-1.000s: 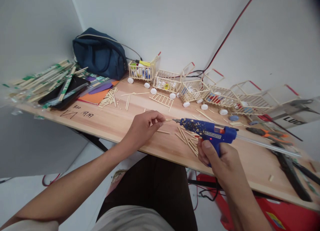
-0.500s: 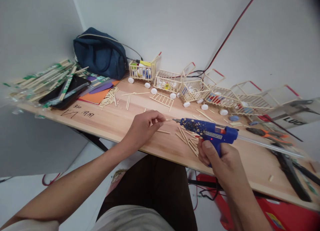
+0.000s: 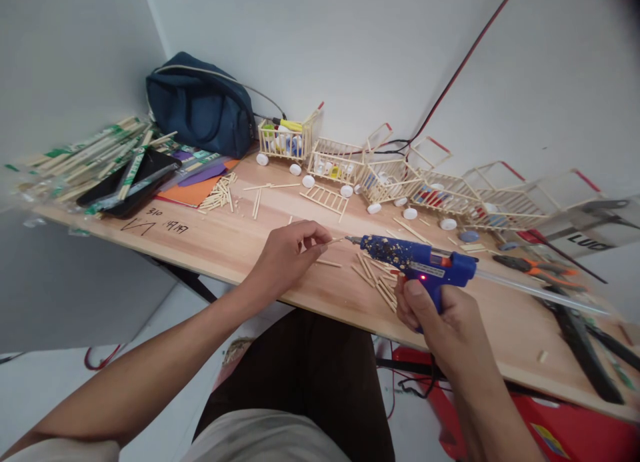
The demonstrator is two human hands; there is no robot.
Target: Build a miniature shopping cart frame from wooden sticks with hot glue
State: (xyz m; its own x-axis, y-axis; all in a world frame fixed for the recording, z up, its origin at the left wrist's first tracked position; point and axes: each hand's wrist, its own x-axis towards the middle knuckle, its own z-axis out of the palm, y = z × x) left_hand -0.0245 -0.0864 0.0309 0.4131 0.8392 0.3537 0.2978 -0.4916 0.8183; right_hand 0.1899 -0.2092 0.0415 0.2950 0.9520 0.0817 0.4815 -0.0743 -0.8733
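Between the thumb and fingers of my left hand (image 3: 293,254) a short thin wooden stick (image 3: 336,241) is pinched, its free end at the nozzle of a glue gun. My right hand (image 3: 440,319) is wrapped round the handle of that blue glue gun (image 3: 400,252), which is speckled with dried glue and shows a small red light. A long clear glue stick (image 3: 540,293) sticks out of its back. Below the gun lie several cut wooden sticks (image 3: 383,285), partly hidden by it. A ladder-like stick frame (image 3: 324,202) rests flat on the table beyond my left hand.
Several small stick carts (image 3: 385,182) with white wheels line the wall side of the wooden table (image 3: 225,249). At left are wrapped chopsticks (image 3: 95,159), a black tray (image 3: 150,169) and a blue bag (image 3: 200,109). Orange-handled pliers (image 3: 545,270) lie at right.
Both hands, the stick and the glue gun stay in almost the same place. The gun's red light looks brighter now.
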